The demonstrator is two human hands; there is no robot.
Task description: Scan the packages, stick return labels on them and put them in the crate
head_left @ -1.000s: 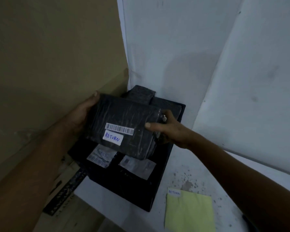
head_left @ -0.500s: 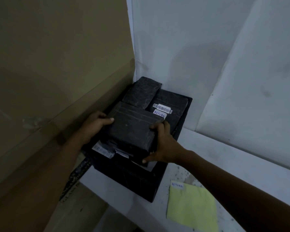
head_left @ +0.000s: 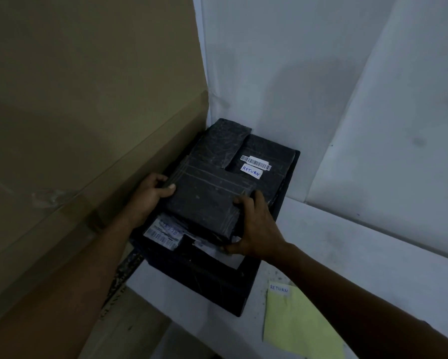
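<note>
two hands hold one black package [head_left: 204, 203] on top of the pile in the crate [head_left: 217, 286]. a second ago the package was up in the air with its barcode and white return label facing up. now it has come down and been turned over, so the plain dark side shows and its label is hidden. that looks like the putting-in step is almost done for this package; the hands only need to let go.

the left hand [head_left: 150, 195] grips the left edge, with the thumb curled on top. the right hand [head_left: 254, 229] grips the right corner, fingers curled over the top and thumb down at the front.

the package is flat, wrapped in black plastic with thin lines and wrinkles. it lies a bit tilted on other packages. behind it, another black package [head_left: 264, 156] shows a barcode and a return label [head_left: 251, 171]. the crate sits in the corner on a white table [head_left: 347, 242], next to a big cardboard box [head_left: 88, 125]. a yellow sheet [head_left: 300, 325] lies near the crate.
</note>
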